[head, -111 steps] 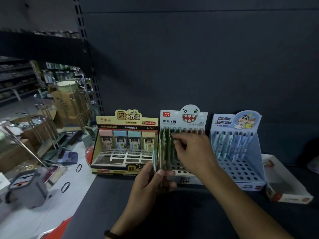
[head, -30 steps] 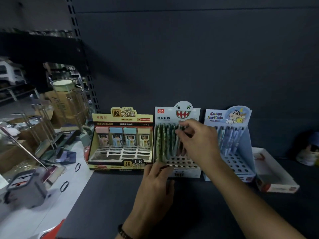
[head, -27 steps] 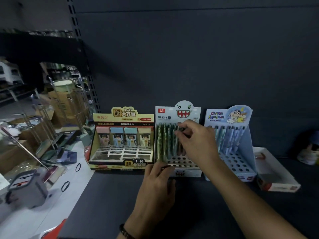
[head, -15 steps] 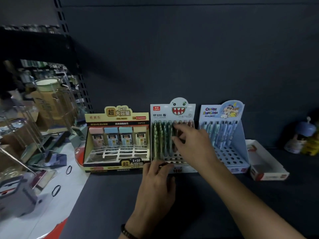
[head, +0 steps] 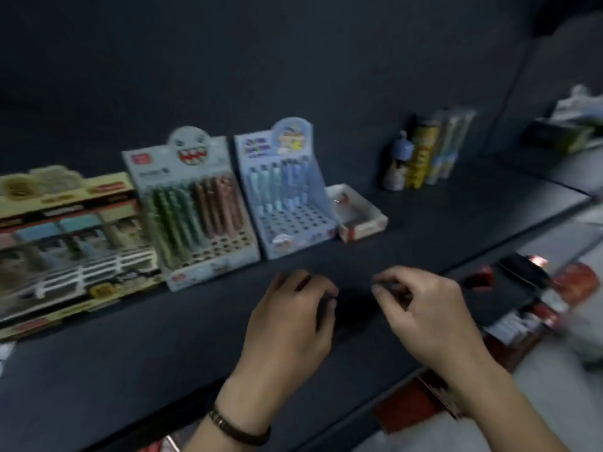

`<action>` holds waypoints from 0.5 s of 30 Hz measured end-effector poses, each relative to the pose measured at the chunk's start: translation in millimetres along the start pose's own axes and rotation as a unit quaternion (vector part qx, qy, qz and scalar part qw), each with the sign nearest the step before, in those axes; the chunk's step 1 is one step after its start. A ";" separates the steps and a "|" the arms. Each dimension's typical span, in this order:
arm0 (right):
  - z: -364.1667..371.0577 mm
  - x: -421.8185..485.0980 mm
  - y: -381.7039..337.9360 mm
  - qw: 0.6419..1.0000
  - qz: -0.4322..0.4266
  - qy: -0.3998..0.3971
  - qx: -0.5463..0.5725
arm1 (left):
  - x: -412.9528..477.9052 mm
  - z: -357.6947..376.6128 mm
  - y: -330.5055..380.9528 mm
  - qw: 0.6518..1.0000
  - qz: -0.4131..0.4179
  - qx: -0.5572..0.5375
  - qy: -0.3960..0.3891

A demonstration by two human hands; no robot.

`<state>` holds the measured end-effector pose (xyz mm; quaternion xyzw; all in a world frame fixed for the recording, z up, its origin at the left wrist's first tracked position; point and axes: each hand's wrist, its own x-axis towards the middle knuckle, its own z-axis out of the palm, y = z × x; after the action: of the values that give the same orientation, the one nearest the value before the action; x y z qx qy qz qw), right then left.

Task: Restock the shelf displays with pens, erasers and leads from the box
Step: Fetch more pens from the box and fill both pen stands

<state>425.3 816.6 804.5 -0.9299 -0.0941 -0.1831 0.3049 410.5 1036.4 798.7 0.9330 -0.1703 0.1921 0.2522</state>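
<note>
Yellow eraser box [head: 65,236] blurred, cut off

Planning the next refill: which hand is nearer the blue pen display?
Left. The left hand sits just below the blue pen display; the right hand is farther off to its right.

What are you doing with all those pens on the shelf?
A person is filling up shop displays on a dark shelf. Right now both hands are off the displays: the left hand and the right hand hover over the shelf in front, fingers curled, and the blurry picture shows nothing in them. The monster-face pen display has green and brown pens in its back rows, with empty holes in front. The blue cartoon pen display beside it is only partly full too.
</note>
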 end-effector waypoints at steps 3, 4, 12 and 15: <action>-30.6 -59.7 65.6 0.997 0.069 -0.009 -0.034 | -6.1 47.9 65.8 0.997 0.057 0.004 -0.047; -42.5 -82.6 87.7 0.994 0.099 -0.021 -0.042 | -10.8 67.4 88.4 0.995 0.077 0.004 -0.070; -156.7 -322.6 273.4 0.912 0.384 -0.124 -0.072 | -84.3 254.0 301.0 0.922 0.206 0.026 -0.326; -203.7 -416.7 317.5 0.858 0.483 -0.165 -0.059 | -123.5 321.2 380.7 0.873 0.246 0.024 -0.420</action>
<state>77.2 414.8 621.8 -0.8916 0.3283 0.1381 0.2797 233.0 581.3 641.5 0.8594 -0.4798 -0.1584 0.0791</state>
